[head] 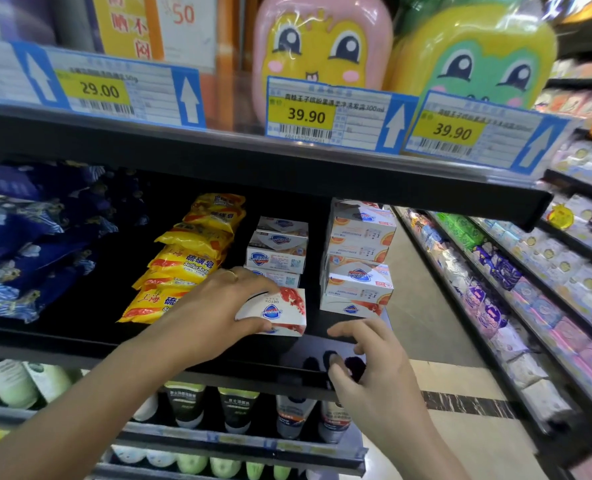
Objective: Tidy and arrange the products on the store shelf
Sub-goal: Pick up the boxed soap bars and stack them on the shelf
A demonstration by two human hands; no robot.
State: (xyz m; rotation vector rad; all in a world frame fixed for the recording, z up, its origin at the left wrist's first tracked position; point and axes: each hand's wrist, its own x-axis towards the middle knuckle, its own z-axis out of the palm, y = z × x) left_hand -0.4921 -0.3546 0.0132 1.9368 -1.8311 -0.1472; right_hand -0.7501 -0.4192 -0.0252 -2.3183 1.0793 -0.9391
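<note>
My left hand grips a white and red soap box at the front of the black shelf, in front of a stack of white soap boxes. My right hand hovers over the shelf's front edge to the right, fingers curled and apart, holding nothing. A taller stack of orange-printed soap boxes stands at the shelf's right end. Yellow sulfur soap packets lie in an overlapping row to the left of my left hand.
Dark blue packets fill the shelf's left side. The upper shelf carries price tags and cartoon-faced bottles. Tubes stand on the shelf below. An aisle floor and a facing shelf of packaged goods lie to the right.
</note>
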